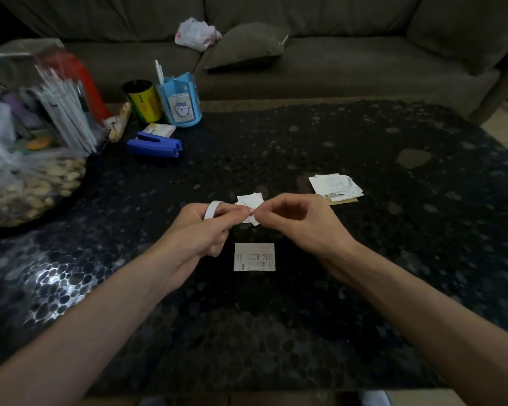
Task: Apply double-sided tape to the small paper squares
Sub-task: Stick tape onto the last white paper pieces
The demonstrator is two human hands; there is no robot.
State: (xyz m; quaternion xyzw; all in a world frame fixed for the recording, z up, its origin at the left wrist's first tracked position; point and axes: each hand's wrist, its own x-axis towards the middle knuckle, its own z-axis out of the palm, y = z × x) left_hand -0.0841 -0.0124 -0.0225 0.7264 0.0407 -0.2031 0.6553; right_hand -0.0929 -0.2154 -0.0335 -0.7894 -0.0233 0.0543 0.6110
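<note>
My left hand [204,230] holds a small white roll of double-sided tape [211,209], looped around a finger. My right hand [294,218] pinches the tape's free end where the two hands meet at the fingertips. Both hands hover over the dark table. A few small paper squares [251,200] lie in a loose heap just behind the fingertips, partly hidden by them. One larger printed paper square [254,257] lies flat on the table below the hands. A further stack of white paper pieces [335,184] sits to the right.
A blue stapler [154,145], a blue pen holder [179,101] and a yellow can [143,99] stand at the back left. A bag of nuts [27,183] and a clear container of straws [62,112] fill the left edge. A grey sofa [335,54] runs behind the table.
</note>
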